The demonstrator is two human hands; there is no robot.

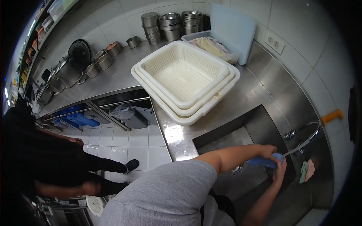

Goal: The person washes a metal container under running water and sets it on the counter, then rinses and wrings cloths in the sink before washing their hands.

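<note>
Over the steel sink [226,140], my left hand [268,151] and my right hand [279,170] are closed on a blue cloth-like piece [261,162]. Its exact kind is hard to make out. A stream of water from the curved faucet [316,132] runs down onto it between my hands. The drain [236,169] shows below my left forearm. To the right of my right hand, a green cloth [303,171] and a pink cloth [310,169] lie on the sink's edge.
Nested white baskets [184,107] stand on the steel counter [120,81] left of the sink. Behind them are a tub of cloths [235,57], a light-blue board [232,30] and stacked metal containers [171,32]. Pots [69,73] line the wall. A person in black [49,158] stands at left.
</note>
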